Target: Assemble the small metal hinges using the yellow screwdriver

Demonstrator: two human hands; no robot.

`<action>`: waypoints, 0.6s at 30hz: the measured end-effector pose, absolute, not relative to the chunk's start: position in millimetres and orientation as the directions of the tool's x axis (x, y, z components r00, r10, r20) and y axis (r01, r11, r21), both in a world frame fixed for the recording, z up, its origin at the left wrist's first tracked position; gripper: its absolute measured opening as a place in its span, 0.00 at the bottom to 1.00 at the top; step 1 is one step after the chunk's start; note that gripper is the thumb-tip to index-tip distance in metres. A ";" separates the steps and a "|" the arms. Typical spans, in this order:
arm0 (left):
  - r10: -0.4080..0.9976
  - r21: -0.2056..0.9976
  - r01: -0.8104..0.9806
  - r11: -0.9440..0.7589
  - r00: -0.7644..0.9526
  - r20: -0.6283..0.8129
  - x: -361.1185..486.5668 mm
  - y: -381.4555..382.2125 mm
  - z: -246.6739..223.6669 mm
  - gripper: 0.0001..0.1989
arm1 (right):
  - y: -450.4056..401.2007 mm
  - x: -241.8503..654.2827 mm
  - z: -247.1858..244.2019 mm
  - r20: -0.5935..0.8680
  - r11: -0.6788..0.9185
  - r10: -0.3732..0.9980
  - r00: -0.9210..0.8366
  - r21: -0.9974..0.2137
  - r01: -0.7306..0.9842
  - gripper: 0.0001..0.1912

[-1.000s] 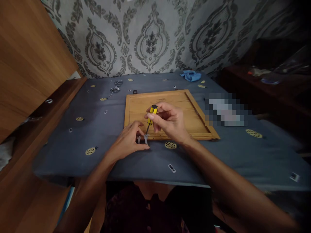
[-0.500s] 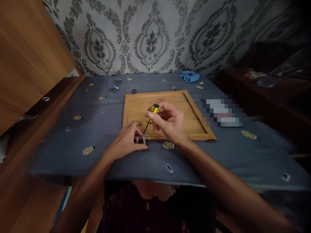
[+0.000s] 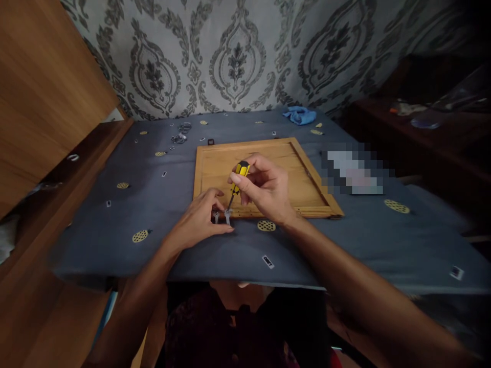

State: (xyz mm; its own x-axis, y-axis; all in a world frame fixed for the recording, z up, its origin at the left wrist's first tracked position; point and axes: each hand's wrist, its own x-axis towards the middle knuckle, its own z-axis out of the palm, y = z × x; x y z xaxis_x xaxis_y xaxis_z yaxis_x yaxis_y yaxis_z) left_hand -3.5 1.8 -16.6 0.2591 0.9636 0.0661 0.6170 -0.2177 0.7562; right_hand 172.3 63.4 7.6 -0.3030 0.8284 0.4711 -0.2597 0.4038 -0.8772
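Observation:
A yellow-and-black screwdriver is pinched in my right hand, tilted, its tip pointing down at a small grey metal bracket. The bracket lies at the near left edge of a framed wooden panel. My left hand curls around the bracket from the left, thumb on the near side and fingertips on the far side. Part of the bracket is hidden by those fingers. Whether the screwdriver tip sits in a screw is too small to tell.
A dark blue cloth with pineapple prints covers the table. Small metal parts lie at the back left. A blue cloth is crumpled at the back, and a blurred-out item lies right of the panel. Wooden furniture borders the left.
The view has shifted slightly. Both hands stay at the bracket, and the screwdriver remains in my right hand with its tip in nearly the same place.

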 end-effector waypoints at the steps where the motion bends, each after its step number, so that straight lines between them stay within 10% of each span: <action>1: 0.964 0.755 0.618 -0.219 0.258 0.069 -3.5 1.8 -16.8 0.32 | 63.6 172.4 7.4 0.470 0.404 0.829 -0.304 -0.878 -0.257 0.21; 18: 0.954 0.754 0.601 -0.264 0.279 0.112 -5.0 2.4 -22.1 0.31 | 67.7 171.6 5.3 0.463 0.413 0.838 -0.289 -0.884 -0.221 0.21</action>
